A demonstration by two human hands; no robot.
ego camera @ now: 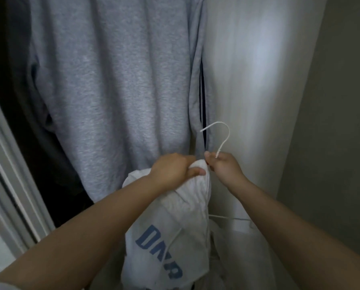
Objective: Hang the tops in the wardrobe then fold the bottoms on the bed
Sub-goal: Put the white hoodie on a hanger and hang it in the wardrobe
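Observation:
A white top with blue letters (170, 237) hangs bunched below my two hands, in front of the wardrobe. My left hand (175, 170) grips the top's upper edge, thumb over the cloth. My right hand (223, 164) pinches the neck of a white hanger (223, 130), whose hook curves up and left above my fingers. Part of the hanger's arm (227, 217) shows as a thin white line to the right of the top. A large grey sweatshirt (112, 91) hangs in the wardrobe straight ahead.
A dark garment (18, 101) hangs in the shadow left of the sweatshirt. The wardrobe's white door frame (10, 185) runs down the left. A white panel (258, 80) and a grey wall (342, 122) close off the right side.

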